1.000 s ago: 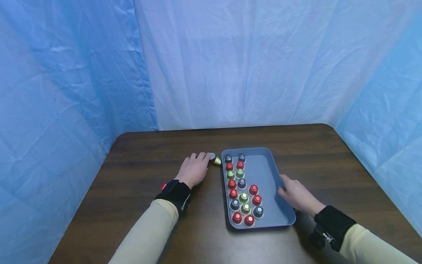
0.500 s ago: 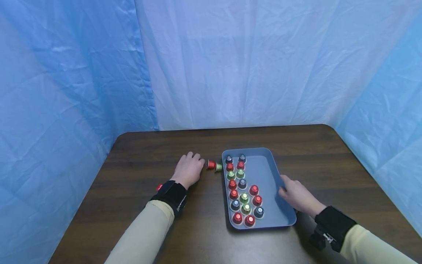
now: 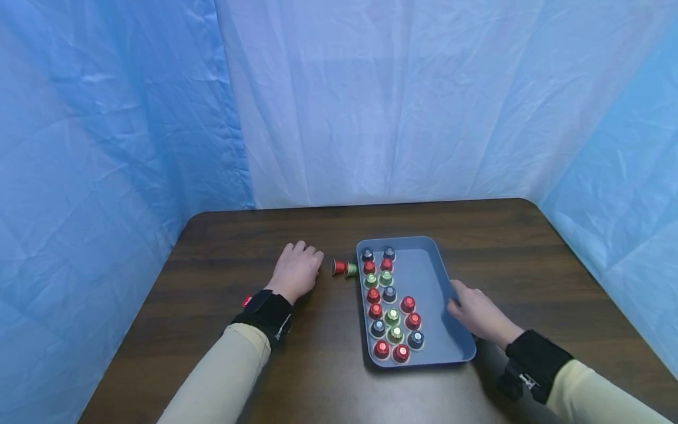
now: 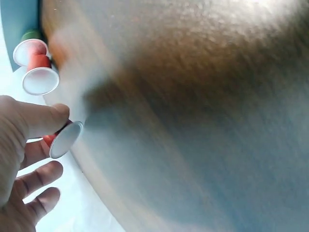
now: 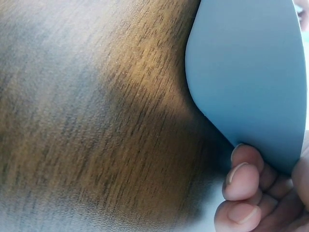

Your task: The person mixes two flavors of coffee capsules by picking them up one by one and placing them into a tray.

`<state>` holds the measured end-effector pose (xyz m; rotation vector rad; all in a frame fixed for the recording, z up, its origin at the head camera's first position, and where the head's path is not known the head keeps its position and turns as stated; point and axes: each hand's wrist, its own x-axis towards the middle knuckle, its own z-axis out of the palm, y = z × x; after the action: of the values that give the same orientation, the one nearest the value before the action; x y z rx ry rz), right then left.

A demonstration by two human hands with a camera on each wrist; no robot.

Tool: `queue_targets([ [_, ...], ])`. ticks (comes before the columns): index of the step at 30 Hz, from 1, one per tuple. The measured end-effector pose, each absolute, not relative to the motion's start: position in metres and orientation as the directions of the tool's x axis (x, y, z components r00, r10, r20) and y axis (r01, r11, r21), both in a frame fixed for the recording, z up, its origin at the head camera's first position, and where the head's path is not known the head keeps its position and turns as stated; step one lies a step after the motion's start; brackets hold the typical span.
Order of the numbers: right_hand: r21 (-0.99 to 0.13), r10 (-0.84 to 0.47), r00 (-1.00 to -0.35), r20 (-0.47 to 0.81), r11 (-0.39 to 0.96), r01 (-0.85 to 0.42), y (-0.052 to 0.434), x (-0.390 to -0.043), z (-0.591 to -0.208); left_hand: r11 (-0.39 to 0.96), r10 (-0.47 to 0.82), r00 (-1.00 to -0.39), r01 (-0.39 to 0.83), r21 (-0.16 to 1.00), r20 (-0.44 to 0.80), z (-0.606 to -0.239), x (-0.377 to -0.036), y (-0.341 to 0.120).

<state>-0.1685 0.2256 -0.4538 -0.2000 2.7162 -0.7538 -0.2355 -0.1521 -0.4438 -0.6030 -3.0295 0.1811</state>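
Observation:
Pinched between the thumb and a finger of my left hand (image 3: pixel 295 272) is a red coffee capsule (image 4: pixel 66 140), its pale lid facing out in the left wrist view; in the head view the hand hides it. Just right of that hand, another red capsule (image 3: pixel 338 267) lies on its side, end to end with a green capsule (image 3: pixel 350 269) against the left wall of a blue-grey tray (image 3: pixel 424 259). My right hand (image 3: pixel 479 312) grips the tray's right edge, with fingers curled under the rim in the right wrist view.
Red, green and dark blue capsules (image 3: pixel 389 294) stand lid down in rows along the tray's left side. The dark wooden table (image 3: pixel 254 235) carries everything, and blue-white sheets (image 3: pixel 397 118) hang behind and beside it.
My left hand has drawn back left from the tray with a red capsule, uncovering the red capsule lying beside the green one. The right hand and tray have stayed put.

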Motion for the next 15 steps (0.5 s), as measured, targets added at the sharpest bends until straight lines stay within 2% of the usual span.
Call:
queue_targets([
  [7,-0.521,-0.212,-0.942,-0.261,0.852,-0.048,0.225,-0.168,-0.453,0.913,0.406,-0.907,0.408,-0.007,0.114,-0.431,-0.232,-0.149],
  [15,-0.52,-0.208,-0.942,-0.262,0.853,-0.044,0.225,-0.167,-0.452,0.897,0.389,-0.909,0.411,0.161,0.152,-0.407,-0.226,-0.134],
])
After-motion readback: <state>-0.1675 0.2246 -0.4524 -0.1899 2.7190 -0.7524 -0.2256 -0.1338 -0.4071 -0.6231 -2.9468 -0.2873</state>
